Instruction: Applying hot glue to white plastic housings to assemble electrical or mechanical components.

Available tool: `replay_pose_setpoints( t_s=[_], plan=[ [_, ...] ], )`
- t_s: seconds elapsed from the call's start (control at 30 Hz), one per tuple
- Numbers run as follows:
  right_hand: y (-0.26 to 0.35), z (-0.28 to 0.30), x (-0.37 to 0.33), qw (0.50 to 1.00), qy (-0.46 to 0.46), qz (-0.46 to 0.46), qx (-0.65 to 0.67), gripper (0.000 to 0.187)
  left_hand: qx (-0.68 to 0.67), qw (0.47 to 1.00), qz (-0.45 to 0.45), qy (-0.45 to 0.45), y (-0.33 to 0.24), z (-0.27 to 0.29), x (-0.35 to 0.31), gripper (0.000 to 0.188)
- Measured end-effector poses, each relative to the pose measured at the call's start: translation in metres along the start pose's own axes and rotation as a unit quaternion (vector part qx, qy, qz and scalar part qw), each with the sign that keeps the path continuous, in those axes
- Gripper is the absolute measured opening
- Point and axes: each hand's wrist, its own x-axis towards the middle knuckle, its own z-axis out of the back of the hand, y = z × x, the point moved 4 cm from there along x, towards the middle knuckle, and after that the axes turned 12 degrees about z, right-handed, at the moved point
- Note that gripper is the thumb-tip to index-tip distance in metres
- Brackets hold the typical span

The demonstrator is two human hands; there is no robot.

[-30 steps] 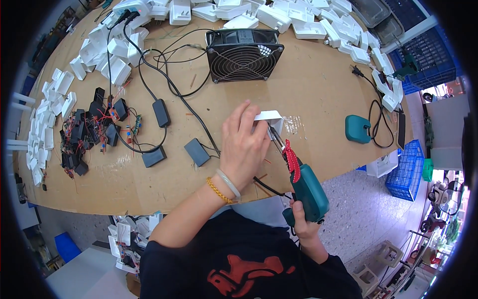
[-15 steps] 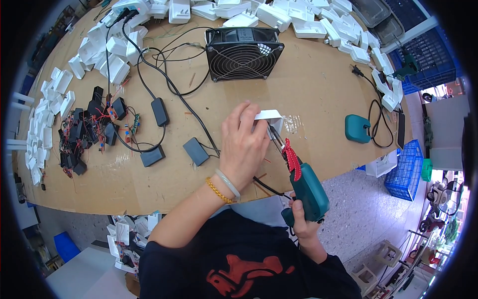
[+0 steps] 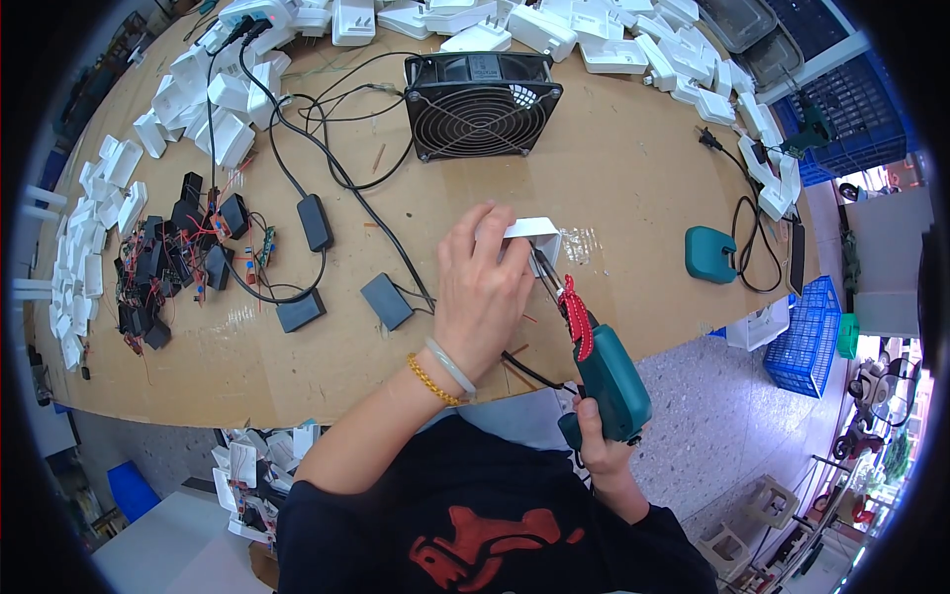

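Observation:
My left hand (image 3: 482,272) is closed on a small white plastic adapter housing (image 3: 535,230), pressing it at the middle of the table. The side facing right is open, and its inside is mostly hidden by my fingers. In my right hand (image 3: 600,443) is a green soldering gun (image 3: 614,386), gripped by the handle below the table's front edge. Red wrapping runs along the front part of the gun. Its thin metal tip reaches into the white housing; whether it touches anything inside cannot be seen.
A black fan (image 3: 482,104) stands beyond my hands. White housings (image 3: 604,40) line the far edge, and dark components with red wires (image 3: 158,267) are heaped at left. Black cords (image 3: 381,223) with small boxes cross the table. A teal case (image 3: 711,254) lies at right.
Almost nothing differs. The whole view has shifted very slightly; both hands, the housing and the soldering gun keep the same pose.

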Motion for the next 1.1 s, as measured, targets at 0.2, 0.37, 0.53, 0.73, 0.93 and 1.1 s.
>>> replay_pose_setpoints(
  t_s=[0.2, 0.37, 0.53, 0.73, 0.93, 1.1],
  plan=[
    [-0.002, 0.001, -0.001, 1.0, 0.004, -0.004, 0.001, 0.023, 0.002, 1.0, 0.0, -0.001, 0.0, -0.001, 0.0, 0.014],
    [-0.001, 0.0, 0.0, 1.0, -0.01, 0.005, 0.015, 0.024, 0.007, 1.0, 0.0, 0.001, -0.001, 0.0, 0.0, 0.015],
    [0.001, 0.0, 0.001, 1.0, -0.006, -0.02, 0.023, 0.024, 0.007, 1.0, -0.001, 0.001, 0.0, 0.0, 0.001, 0.015],
    [-0.007, 0.005, -0.013, 0.994, 0.069, -0.076, 0.04, 0.033, 0.005, 1.0, 0.0, 0.004, 0.0, -0.001, 0.0, 0.014],
    [-0.003, 0.001, -0.002, 1.0, 0.006, 0.015, -0.002, 0.022, 0.005, 1.0, 0.003, 0.006, 0.0, 0.0, 0.0, 0.014],
    [0.0, 0.001, -0.001, 1.0, 0.0, 0.008, 0.008, 0.023, 0.005, 1.0, 0.005, 0.008, -0.001, 0.0, 0.0, 0.014]
  ],
)
